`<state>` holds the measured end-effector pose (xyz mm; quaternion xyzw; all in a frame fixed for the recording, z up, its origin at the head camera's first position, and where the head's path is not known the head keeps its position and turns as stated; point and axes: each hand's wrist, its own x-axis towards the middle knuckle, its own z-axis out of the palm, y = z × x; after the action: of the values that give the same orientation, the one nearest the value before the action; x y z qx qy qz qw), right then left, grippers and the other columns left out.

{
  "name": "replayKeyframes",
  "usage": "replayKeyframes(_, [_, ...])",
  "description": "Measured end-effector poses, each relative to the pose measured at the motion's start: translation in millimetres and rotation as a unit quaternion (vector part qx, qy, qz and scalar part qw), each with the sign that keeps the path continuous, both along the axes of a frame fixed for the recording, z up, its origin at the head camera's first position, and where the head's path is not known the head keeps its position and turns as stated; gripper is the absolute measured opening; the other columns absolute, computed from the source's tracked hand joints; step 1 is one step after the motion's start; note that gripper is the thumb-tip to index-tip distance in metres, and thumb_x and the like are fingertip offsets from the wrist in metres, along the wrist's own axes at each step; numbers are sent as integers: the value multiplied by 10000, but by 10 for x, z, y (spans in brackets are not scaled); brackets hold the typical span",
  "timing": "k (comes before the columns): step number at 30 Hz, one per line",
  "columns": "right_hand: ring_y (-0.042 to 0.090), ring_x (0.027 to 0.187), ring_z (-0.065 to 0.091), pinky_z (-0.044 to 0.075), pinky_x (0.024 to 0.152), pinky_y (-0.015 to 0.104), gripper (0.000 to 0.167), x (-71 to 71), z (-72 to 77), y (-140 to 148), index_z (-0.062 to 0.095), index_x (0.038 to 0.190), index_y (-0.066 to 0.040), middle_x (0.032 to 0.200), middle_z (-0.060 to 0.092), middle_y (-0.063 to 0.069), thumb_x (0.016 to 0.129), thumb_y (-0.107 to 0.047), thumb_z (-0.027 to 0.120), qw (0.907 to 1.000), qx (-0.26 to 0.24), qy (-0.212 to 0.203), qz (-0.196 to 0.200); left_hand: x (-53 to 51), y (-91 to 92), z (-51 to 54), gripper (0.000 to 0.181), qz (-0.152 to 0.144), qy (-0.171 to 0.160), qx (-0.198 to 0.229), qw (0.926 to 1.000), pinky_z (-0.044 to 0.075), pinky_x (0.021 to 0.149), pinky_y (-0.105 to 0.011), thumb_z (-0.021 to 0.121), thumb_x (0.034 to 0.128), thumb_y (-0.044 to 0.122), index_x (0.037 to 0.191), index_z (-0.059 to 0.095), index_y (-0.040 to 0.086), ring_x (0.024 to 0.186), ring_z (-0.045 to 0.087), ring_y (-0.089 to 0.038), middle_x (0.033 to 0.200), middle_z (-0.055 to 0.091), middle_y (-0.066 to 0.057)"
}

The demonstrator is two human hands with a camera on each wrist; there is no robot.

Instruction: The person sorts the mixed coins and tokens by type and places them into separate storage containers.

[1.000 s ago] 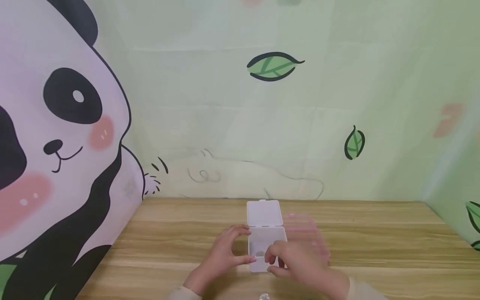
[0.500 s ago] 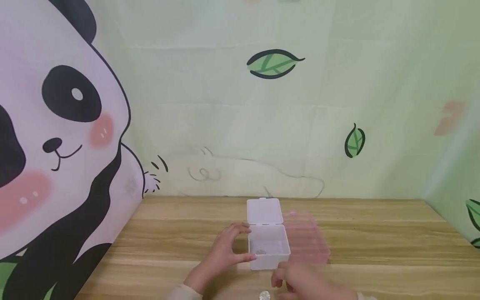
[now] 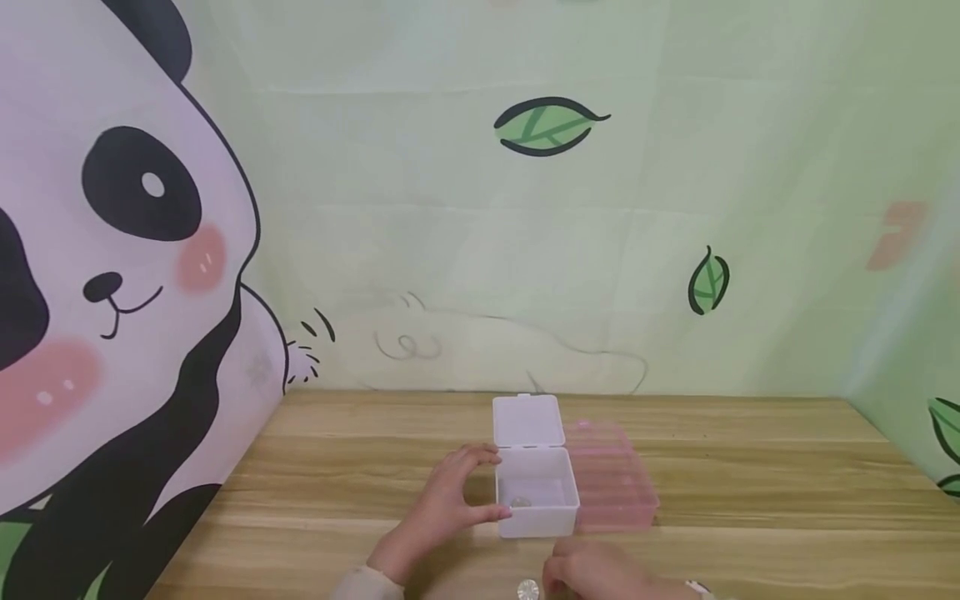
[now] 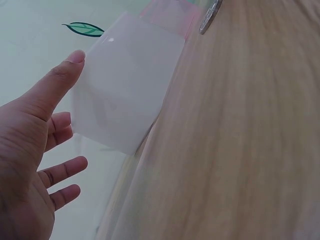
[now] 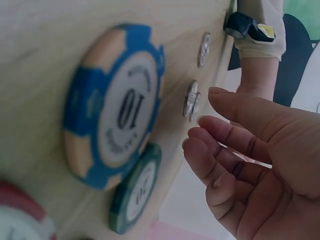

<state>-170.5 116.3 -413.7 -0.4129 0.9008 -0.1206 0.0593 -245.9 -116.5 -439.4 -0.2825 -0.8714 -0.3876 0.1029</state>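
Note:
A white plastic box (image 3: 538, 522) stands on the wooden table with its lid (image 3: 528, 421) swung back. One round silvery coin (image 3: 521, 502) lies inside it. My left hand (image 3: 448, 498) holds the box's left side, thumb at the front corner and fingers at the back one. In the right wrist view, several silvery coins, among them a single coin (image 5: 204, 50) and an overlapping pair (image 5: 190, 101), lie on the table. Beside the pair hovers my right hand (image 5: 260, 155), fingers loosely bent, nothing between them. In the head view a coin (image 3: 528, 590) is just left of that hand.
A see-through pink box (image 3: 618, 487) stands against the white box's right side. Poker chips, one blue (image 5: 117, 105), one green (image 5: 135, 192) and one red (image 5: 22, 215), lie near my right wrist. Behind the table (image 3: 750, 467) hangs a panda-print cloth (image 3: 420, 167).
My right hand has left the white box's front right and come down towards me, beside the coin on the table. My left hand keeps its place at the box.

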Motion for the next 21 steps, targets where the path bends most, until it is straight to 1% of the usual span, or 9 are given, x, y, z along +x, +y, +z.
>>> replayKeyframes(2, [-79,658,425,389,585,99,62,11,-12,-22,686,796,-205,726,538,-150,796,-256,721,9999,103,66,-43,-3,-2,-3,592,-12,16,15,10000,353,1071,-570,839,698,356,1193,602,135,1293,493,-263,1340,576,-30])
replayKeyframes(8, [-59,611,407,375,552,118,64,42,-63,-70,661,786,-218,723,504,-150,806,-244,716,9990,364,76,-241,1,-4,-2,594,-28,28,26,10000,349,1064,-583,835,700,367,1194,601,134,1291,492,-266,1339,576,-30])
replayKeyframes(11, [-65,617,408,375,556,111,65,43,-80,-85,665,786,-212,723,500,-149,806,-253,712,9986,434,175,-236,4,-2,-1,594,-21,39,21,10000,353,1059,-583,835,700,371,1193,601,136,1290,492,-268,1340,575,-30])
replayKeyframes(14, [-68,626,420,383,562,110,80,40,-89,-92,664,788,-197,729,503,-140,807,-258,713,9986,449,113,-249,6,3,0,591,-20,54,30,10000,364,1057,-570,836,699,366,1191,601,137,1288,496,-262,1337,576,-27])
replayKeyframes(18, [-67,619,418,387,557,113,100,50,-94,-105,651,774,-180,724,491,-137,798,-251,716,9984,419,-43,-381,7,7,0,589,-16,77,30,10000,376,1055,-554,839,697,357,1189,603,135,1282,503,-257,1332,580,-25])
replayKeyframes(21, [-57,605,408,380,544,121,114,54,-105,-113,638,759,-170,716,477,-130,788,-246,719,9982,391,-25,-458,4,7,-6,588,-1,89,7,10000,376,1056,-555,838,697,357,1187,603,135,1280,505,-260,1331,583,-29])
